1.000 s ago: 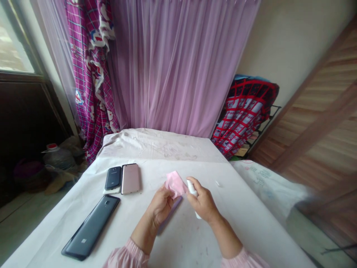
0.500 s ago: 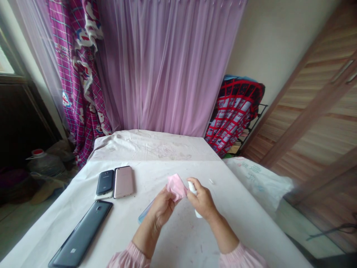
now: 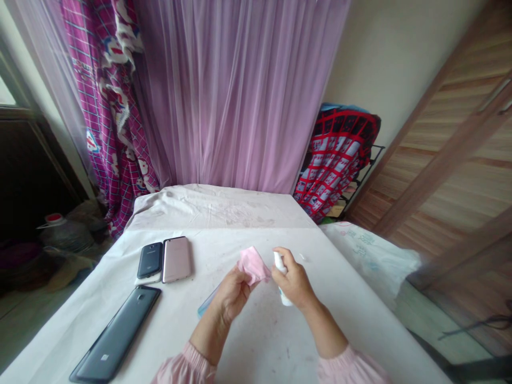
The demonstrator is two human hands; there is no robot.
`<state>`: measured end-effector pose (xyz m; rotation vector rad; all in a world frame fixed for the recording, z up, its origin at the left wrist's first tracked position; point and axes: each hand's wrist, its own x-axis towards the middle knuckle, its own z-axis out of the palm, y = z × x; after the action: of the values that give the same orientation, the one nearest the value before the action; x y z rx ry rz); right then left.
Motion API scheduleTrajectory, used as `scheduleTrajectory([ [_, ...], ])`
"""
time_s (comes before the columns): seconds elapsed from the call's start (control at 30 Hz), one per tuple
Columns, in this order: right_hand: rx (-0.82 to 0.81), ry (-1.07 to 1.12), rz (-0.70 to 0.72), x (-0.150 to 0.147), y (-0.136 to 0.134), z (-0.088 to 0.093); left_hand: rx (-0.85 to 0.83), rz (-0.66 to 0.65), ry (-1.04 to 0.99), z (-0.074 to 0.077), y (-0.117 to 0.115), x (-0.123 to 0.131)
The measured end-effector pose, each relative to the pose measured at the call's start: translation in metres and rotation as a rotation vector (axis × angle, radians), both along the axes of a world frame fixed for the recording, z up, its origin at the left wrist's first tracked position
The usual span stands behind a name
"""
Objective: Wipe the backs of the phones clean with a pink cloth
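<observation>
My left hand [image 3: 232,290] is closed around a small crumpled pink cloth [image 3: 252,264], held just above the white-covered table [image 3: 248,341]. My right hand [image 3: 294,282] grips a small white spray bottle [image 3: 280,269], index finger on its top, nozzle facing the cloth a few centimetres away. Under my left hand a light blue flat object [image 3: 206,306] lies on the table, mostly hidden.
Left of my hands lie a small dark phone [image 3: 150,260], a pink-gold phone [image 3: 176,258] and a large dark tablet [image 3: 116,333], all face down. A tiny white cap [image 3: 303,258] lies past my right hand. Purple curtains hang behind; a wooden wardrobe stands at the right.
The view has shifted slightly right. My right hand has tilted the bottle more upright and raised its index finger onto the top. The pink cloth stays in my left hand.
</observation>
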<state>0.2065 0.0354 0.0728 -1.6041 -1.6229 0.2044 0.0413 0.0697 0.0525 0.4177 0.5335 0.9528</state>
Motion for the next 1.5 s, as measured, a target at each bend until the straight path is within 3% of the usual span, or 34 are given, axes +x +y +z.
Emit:
scheduleTrajectory([
  [0.17,0.009,0.044,-0.011,-0.005,0.003,-0.009,-0.004,0.009,0.014,0.003,0.001,0.003],
  [0.47,0.017,0.114,-0.012,-0.002,0.0,0.009,-0.001,-0.018,0.016,0.006,-0.002,0.012],
  [0.77,0.074,0.063,-0.066,0.004,-0.004,0.009,-0.004,-0.013,0.02,0.0,0.0,0.006],
  [0.97,0.021,-0.005,0.019,-0.011,0.001,-0.006,0.001,-0.02,0.019,-0.002,-0.001,0.007],
  [1.07,0.023,-0.01,-0.009,-0.006,0.005,-0.014,0.0,-0.025,0.019,-0.001,-0.002,0.005],
  [1.3,0.042,0.12,-0.306,0.048,0.025,-0.01,-0.019,-0.018,0.018,-0.003,-0.008,-0.015],
  [1.5,0.013,0.053,-0.26,0.054,0.056,-0.034,-0.036,0.037,0.023,-0.009,-0.011,-0.051],
])
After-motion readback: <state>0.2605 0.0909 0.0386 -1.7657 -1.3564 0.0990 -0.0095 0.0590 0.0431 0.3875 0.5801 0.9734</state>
